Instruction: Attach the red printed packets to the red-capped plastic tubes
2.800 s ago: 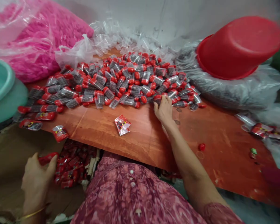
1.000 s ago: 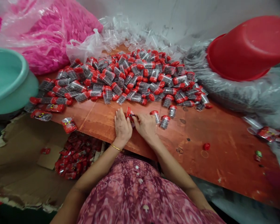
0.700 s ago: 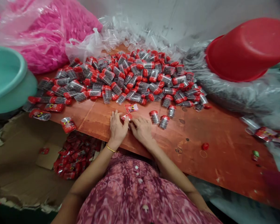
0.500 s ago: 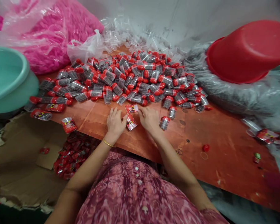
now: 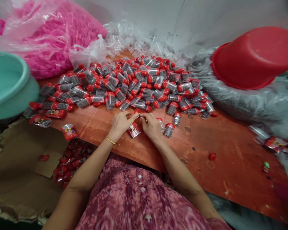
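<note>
Both hands meet over the front part of the table. My left hand is closed, its thumb and fingertips on a small red printed plastic sleeve. The other side of that sleeve is pinched by my right hand; the fingers hide part of it. Another red printed sleeve lies flat on the table just below, between the hands. Right of my right hand stand small clear jars with red lids and dark contents, such as this jar. Behind the hands is a large heap of the same jars.
A teal basin is at left, before a bag of pink pieces. A red bucket sits upside down on plastic bags at right. Below the left table edge, a cardboard box holds red packets.
Both hands have come closer together. The upper sleeve, lying flat before, is now pinched between my fingers. A jar beside my right hand has come into sight.
</note>
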